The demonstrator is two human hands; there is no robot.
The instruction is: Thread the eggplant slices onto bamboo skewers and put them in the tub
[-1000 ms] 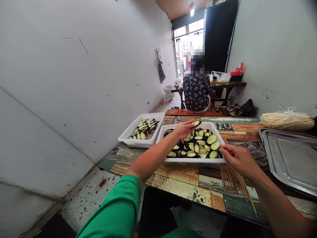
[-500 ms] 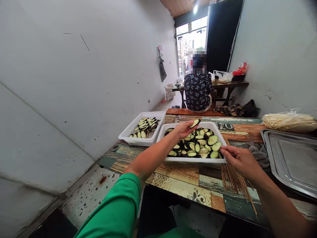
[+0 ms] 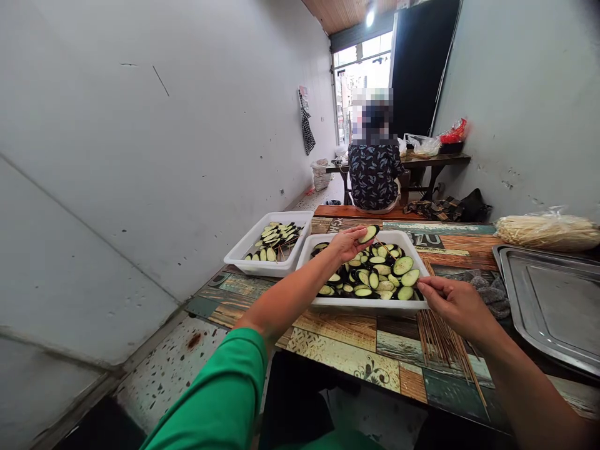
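Note:
My left hand (image 3: 347, 244) pinches an oval eggplant slice (image 3: 369, 234), dark-skinned with pale flesh, above the far side of a white plastic tub (image 3: 365, 304). Many more eggplant slices (image 3: 382, 269) fill that tub. My right hand (image 3: 445, 295) is closed, thumb against fingers, at the tub's right rim. A thin bamboo skewer (image 3: 384, 247) runs from the held slice toward my right fingertips; part of it blends into the slices below. Under and beside my right hand, a loose bundle of bamboo skewers (image 3: 443, 344) lies on the table.
A second white tub (image 3: 262, 270) with skewered eggplant slices stands at left, by the wall. To the right are a grey cloth (image 3: 490, 292), stacked metal trays (image 3: 557, 306) and a bagged bundle of pale sticks (image 3: 546, 229). A person (image 3: 375, 175) sits beyond the table, back turned.
The eggplant slice in my left hand has tilted slightly, showing more of its pale face. Both hands stay in nearly the same place.

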